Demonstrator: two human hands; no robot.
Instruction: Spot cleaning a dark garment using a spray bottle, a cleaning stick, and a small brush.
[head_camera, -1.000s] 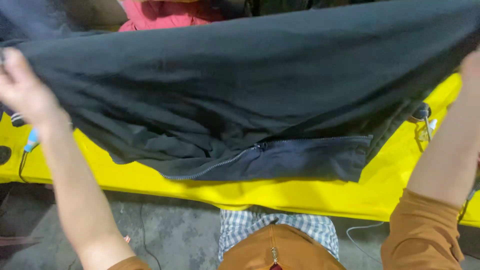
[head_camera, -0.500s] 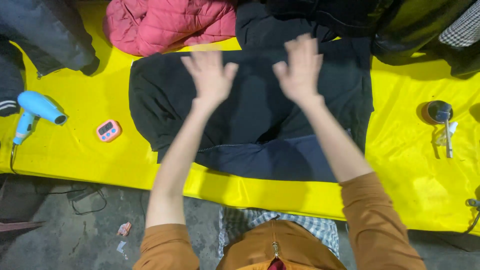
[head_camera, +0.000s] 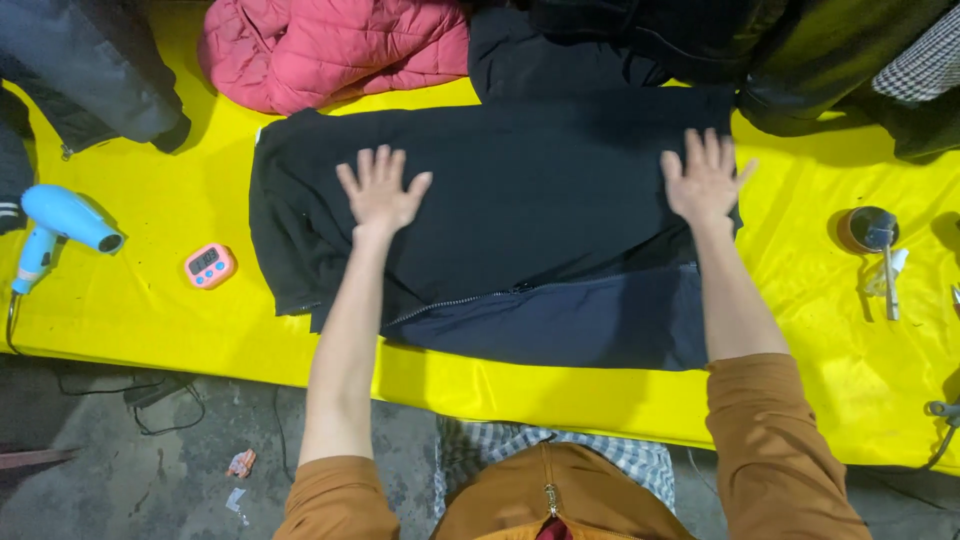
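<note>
Garments crowd the far edge of the yellow bench (head_camera: 140, 300), and going from the left there is first a dark jacket (head_camera: 90, 70) heaped at about ten o'clock. Below it, at nine o'clock, a light blue hair dryer (head_camera: 62, 222) lies on its side with its nozzle aimed toward the middle, and just beside it to the right sits a small pink timer (head_camera: 209, 265). A pink quilted jacket (head_camera: 330, 50) is bunched at eleven o'clock, touching the top edge of the black garment (head_camera: 520, 230), which lies spread flat across the centre of the bench, with a zip line running across its lower part and a lighter navy panel below that toward six o'clock. The left hand (head_camera: 382, 192) rests flat on the garment's left half, fingers (head_camera: 372, 166) spread wide and gripping nothing. The right hand (head_camera: 704, 180) presses flat near the garment's right edge at about two o'clock, fingers likewise splayed open. More dark clothes (head_camera: 800, 60) are piled at one o'clock. Farther right, at three o'clock, a small round tin (head_camera: 858, 228) stands well apart from the garment.
</note>
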